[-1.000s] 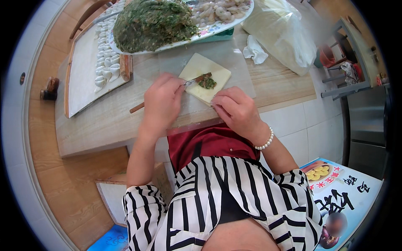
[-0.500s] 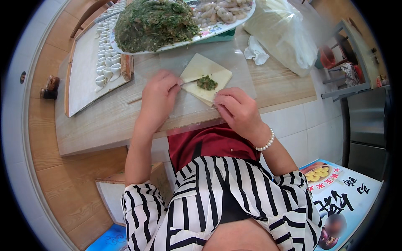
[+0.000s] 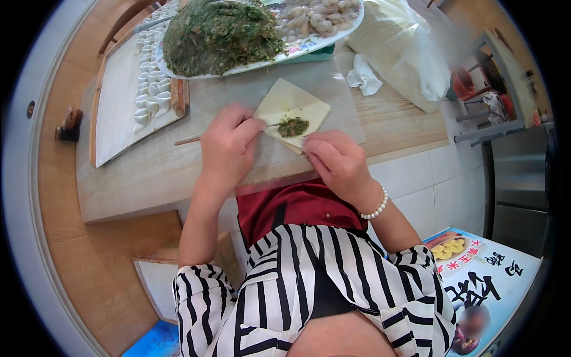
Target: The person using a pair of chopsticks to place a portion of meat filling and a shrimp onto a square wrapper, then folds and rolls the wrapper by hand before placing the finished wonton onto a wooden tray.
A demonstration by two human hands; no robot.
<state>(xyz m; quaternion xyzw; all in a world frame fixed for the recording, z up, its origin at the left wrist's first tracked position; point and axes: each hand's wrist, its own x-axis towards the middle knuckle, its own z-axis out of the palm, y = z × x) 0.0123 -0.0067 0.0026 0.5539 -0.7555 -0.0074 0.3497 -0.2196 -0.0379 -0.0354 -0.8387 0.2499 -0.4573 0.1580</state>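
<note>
A stack of square, pale yellow dough wrappers [image 3: 294, 97] lies on the table with a small heap of green filling [image 3: 293, 126] on top. My left hand [image 3: 231, 140] is closed around a thin stick [image 3: 189, 141]; its brownish end sticks out to the left, and its other end touches the filling. My right hand [image 3: 338, 153] pinches the near right corner of a wrapper. Beyond the stack, a large oval plate [image 3: 297, 52] carries a big mound of green filling [image 3: 223, 35] and, on its right, peeled shrimp [image 3: 318, 16].
At the far left, a wood-rimmed board [image 3: 116, 128] holds rows of folded dumplings [image 3: 153, 89]. A crumpled white tissue [image 3: 364, 75] and a big clear plastic bag [image 3: 399, 50] sit to the right. The table's near edge runs just in front of my body.
My left hand has moved slightly right, bringing the stick against the filling, which now looks flatter. Small crumbs now show above it. My right hand keeps its place at the wrapper's corner.
</note>
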